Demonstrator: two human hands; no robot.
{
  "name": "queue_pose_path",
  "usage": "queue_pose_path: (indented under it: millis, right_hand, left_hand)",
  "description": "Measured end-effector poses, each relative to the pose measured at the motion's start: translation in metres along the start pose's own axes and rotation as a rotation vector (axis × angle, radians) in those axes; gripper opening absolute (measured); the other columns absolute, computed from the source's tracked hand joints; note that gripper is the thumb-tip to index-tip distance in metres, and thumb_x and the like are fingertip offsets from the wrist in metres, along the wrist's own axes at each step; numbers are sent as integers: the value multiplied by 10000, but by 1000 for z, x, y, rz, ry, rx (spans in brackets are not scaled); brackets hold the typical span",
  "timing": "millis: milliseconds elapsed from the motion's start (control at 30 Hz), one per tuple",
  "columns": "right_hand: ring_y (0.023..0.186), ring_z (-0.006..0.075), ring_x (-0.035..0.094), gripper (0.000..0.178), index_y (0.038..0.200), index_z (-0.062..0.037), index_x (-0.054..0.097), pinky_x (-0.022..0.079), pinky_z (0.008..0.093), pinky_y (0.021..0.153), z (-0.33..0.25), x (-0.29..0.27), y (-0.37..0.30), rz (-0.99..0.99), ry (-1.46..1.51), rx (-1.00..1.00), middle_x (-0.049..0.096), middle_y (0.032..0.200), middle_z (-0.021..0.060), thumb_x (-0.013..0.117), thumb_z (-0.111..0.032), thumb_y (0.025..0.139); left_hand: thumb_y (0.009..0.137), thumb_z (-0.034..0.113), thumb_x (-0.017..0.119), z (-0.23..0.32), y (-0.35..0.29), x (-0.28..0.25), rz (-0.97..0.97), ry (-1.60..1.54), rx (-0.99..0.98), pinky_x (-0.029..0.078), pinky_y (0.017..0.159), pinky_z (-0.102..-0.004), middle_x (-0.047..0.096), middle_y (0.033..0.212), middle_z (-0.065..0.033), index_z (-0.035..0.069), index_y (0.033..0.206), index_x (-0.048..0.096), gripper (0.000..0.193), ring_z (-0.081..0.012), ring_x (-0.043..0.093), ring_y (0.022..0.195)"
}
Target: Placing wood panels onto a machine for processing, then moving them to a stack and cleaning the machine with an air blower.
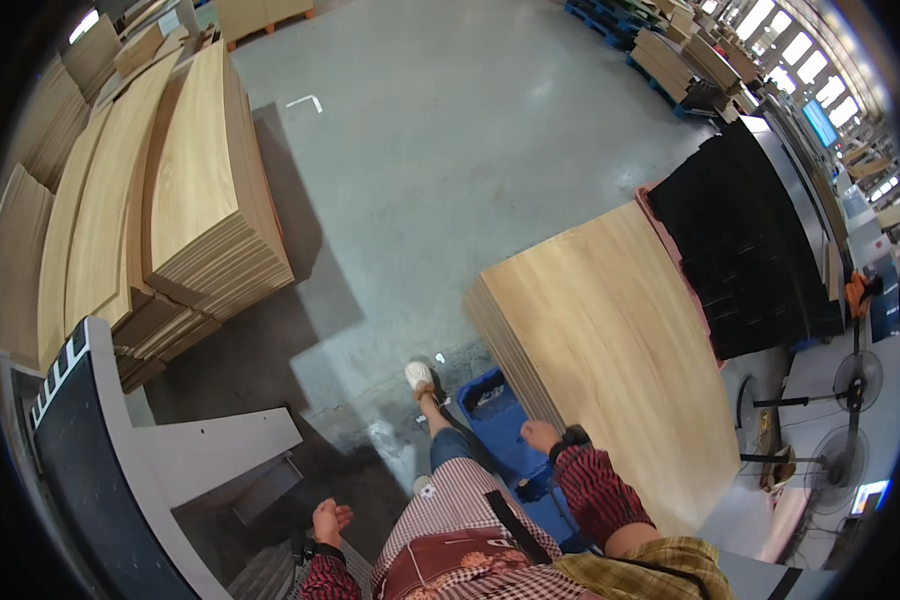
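Note:
My left hand (332, 521) hangs low beside the grey and white machine frame, its fingers loosely bent and holding nothing. My right hand (542, 436) is curled closed above a blue pallet (498, 425), with nothing seen in it. Just right of that hand lies a stack of wood-grain boards (610, 330), its layered edges facing left. Red and black checked sleeves and dark wristbands cover both wrists. Below them I wear a checked apron (460, 515), and one foot in a light shoe (419, 377) is stepped forward on the floor.
Tall stacks of wood boards (195, 150) stand at the left. A machine with a dark top (110, 470) and a white arm (220, 450) fills the lower left. Behind the right-hand boards is a black-covered stack (755, 250). Fans (838, 462) stand at the right.

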State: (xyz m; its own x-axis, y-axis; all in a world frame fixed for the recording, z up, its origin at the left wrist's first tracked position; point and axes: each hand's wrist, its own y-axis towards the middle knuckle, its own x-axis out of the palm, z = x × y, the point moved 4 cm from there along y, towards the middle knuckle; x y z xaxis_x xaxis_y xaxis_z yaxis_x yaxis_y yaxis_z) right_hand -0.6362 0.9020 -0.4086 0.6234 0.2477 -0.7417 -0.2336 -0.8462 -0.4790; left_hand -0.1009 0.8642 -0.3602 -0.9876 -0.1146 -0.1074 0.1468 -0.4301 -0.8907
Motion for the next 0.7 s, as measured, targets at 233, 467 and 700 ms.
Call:
queue_pose_path:
  millis: [233, 467, 700]
  right_hand:
    - [968, 364, 500, 400, 1016, -19, 527, 405, 415, 830, -78, -89, 237, 26, -281, 78, 538, 1013, 215, 596, -250, 698]
    - [1191, 312, 344, 634, 1193, -56, 442, 287, 442, 957, -113, -133, 383, 33, -672, -78, 418, 1246, 155, 648, -350, 670]
    - [1165, 278, 373, 568, 1156, -134, 501, 243, 447, 975, -98, -126, 418, -251, -732, -45, 473, 1196, 102, 623, -414, 676]
  left_hand:
    - [875, 194, 408, 4, 40, 26, 42, -113, -264, 463, 510, -291, 596, 716, -119, 66, 951, 478, 165, -213, 588, 591]
    - [859, 246, 447, 153, 53, 151, -1, -94, -109, 489, 701, -338, 585, 916, -176, 8, 1147, 421, 374, -243, 602, 776]
    - [871, 239, 441, 180, 46, 188, -88, -71, -181, 471, 755, -321, 579, 931, -171, -22, 1192, 385, 417, -231, 589, 848]
